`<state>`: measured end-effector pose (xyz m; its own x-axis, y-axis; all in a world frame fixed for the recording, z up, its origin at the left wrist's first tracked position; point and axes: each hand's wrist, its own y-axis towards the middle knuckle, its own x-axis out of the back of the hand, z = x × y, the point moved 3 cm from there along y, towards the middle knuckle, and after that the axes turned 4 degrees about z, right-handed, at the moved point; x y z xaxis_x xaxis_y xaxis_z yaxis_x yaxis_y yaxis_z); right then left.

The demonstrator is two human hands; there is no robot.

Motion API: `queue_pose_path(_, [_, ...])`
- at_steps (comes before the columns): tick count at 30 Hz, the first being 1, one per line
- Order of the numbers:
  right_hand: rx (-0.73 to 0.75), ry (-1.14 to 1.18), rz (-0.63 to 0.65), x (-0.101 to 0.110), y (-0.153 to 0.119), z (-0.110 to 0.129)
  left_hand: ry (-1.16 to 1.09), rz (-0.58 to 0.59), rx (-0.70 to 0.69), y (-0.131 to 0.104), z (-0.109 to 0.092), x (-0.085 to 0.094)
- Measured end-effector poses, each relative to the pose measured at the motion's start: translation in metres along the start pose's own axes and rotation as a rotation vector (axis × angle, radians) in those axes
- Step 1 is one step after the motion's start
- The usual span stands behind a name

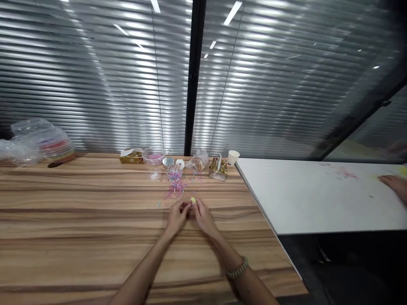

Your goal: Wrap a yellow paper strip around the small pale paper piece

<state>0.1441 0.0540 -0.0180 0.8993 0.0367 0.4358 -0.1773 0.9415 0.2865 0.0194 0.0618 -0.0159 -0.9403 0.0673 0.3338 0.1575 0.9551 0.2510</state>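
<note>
My left hand [178,215] and my right hand [204,217] meet over the wooden table, thumbs and forefingers close together. A small yellow piece [193,200] pokes out at the right fingertips; its kind cannot be made out. My right hand is closed on it. The left fingers are pinched beside it, and what they hold, if anything, is hidden. Just beyond the hands lies a scattered heap of small pink, purple and blue sprinkle-like pieces [176,188]. It spreads from a clear container [174,173] of the same pieces.
Along the back of the wooden table [79,237] stand a gold tissue box [132,157], a clear tub [153,156], a round tin [168,162], crumpled plastic [199,161], a gold tissue pack [218,170] and a paper cup [233,157]. Another person's hand [394,184] is over the white table [318,203].
</note>
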Motion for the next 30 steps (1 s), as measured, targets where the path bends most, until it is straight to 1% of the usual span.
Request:
queue_pose_path(7, [-0.028, -0.051, 0.017, 0.0008, -0.0002, 0.0019, -0.031, -0.015, 0.071, 0.0025, 0.0045, 0.0033])
queue_pose_path(15, [-0.034, -0.059, 0.008, 0.0014, 0.0005, 0.0036, -0.007, 0.013, 0.036, 0.0028, -0.0004, 0.0020])
queue_pose_path(22, [-0.059, -0.085, -0.020, 0.0028, 0.0010, 0.0025, -0.010, 0.019, 0.041, 0.0024, 0.0011, 0.0012])
queue_pose_path(30, [-0.045, -0.084, -0.033, 0.0020, 0.0020, 0.0010, 0.003, 0.035, 0.032, 0.0014, -0.0017, 0.0015])
